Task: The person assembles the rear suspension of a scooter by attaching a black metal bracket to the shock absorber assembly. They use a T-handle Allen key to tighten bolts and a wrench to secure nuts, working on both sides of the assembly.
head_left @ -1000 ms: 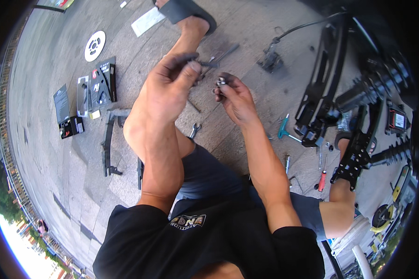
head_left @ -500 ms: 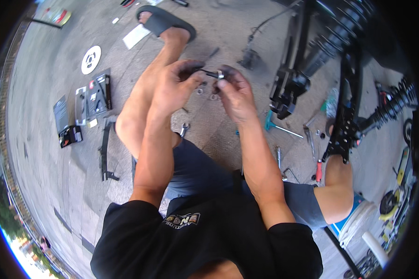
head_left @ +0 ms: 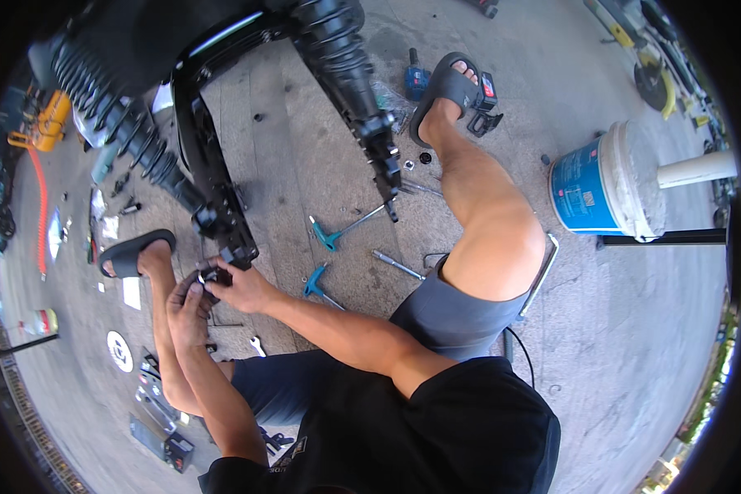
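My left hand [head_left: 189, 317] is closed, its darkened fingertips pinched around a small silvery metal piece [head_left: 203, 278] too small to make out fully. Against the same piece, my right hand [head_left: 243, 288] presses thumb and fingers, also closed. Both hands meet just below the lower end of a black metal arm [head_left: 214, 177] of the vehicle. A black coil-spring shock absorber [head_left: 132, 123] runs down beside that arm. My fingers hide part of the arm's tip, so I cannot tell whether the piece touches it.
A second shock absorber [head_left: 342, 66] hangs right of centre. Blue T-handle wrenches [head_left: 328, 239], a socket tool [head_left: 399, 265] and a spanner [head_left: 258, 346] lie on the paving. A blue-and-white bucket [head_left: 605, 185] stands at right. A blue power tool [head_left: 417, 81] lies near my right foot.
My view has swung right, toward the vehicle. My hands, earlier holding a dark rod and a silvery piece over open paving, are now together at the black arm's lower end.
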Motion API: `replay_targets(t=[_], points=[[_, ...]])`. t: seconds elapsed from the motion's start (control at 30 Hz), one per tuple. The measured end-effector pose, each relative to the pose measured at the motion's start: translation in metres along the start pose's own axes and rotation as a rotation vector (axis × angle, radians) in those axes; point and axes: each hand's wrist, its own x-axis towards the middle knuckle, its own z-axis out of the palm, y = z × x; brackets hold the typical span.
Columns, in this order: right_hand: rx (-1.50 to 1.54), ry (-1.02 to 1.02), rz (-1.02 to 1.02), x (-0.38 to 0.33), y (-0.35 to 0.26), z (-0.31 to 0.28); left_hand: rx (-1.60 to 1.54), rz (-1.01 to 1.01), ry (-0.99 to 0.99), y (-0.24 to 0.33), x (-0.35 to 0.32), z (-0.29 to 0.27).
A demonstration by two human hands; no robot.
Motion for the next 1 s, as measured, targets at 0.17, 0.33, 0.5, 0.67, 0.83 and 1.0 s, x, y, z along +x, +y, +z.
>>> replay_targets(t=[0.17,0.33,0.5,0.67,0.83,1.0], points=[[0.069,0.000,-0.157,-0.019,-0.018,-0.021,-0.129,-0.070,0.051,-0.013,-0.025,0.014],[0.040,-0.101,-0.051,-0.028,-0.026,-0.023,-0.200,-0.067,0.119,-0.016,-0.055,0.023],[0.044,-0.094,-0.188,-0.035,-0.022,-0.026,-0.315,-0.052,0.023,-0.014,-0.061,0.036],[0.068,0.034,-0.125,-0.049,-0.010,-0.042,-0.154,-0.178,0.119,-0.030,-0.046,0.041],[-0.140,0.077,0.227,-0.053,0.029,-0.080,0.003,-0.284,0.324,-0.050,-0.031,0.032],[-0.782,-0.058,0.366,-0.072,0.080,-0.104,0.036,-0.084,0.440,-0.066,-0.030,0.023]])
